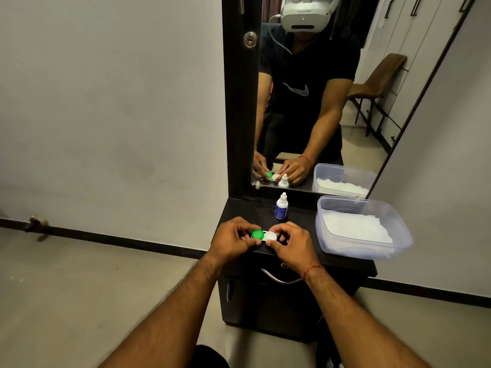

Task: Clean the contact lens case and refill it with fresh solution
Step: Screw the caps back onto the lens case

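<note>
The contact lens case [264, 235], both caps on, is held at the front edge of the table [300, 221], the left grip [235, 239] pinched on its green cap [257, 234] and the right grip [289, 244] on its white cap [271, 236], while the solution bottle [281, 207] stands capped behind, so cleaning and refilling are judged outstanding.

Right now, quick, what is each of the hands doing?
Left hand: pinching the contact lens case at its green cap.
Right hand: pinching the same case at its white cap.
</note>
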